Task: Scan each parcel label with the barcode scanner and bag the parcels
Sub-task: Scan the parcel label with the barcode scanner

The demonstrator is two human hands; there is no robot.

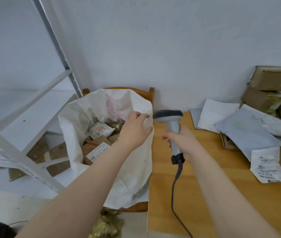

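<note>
Scanner (172, 122) sits clamped in my right grip (182, 143) above the surface (204, 194); my left grip (134, 131), spread and empty, hovers over the bag (78, 117).

Illumination is soft, even and moderately bright with a cool bluish cast; shadows are faint, with no glare. Wide-angle distortion bends the shelf frame (38, 107) at left; overall sharpness is low; edge regions appear smeared.
</note>
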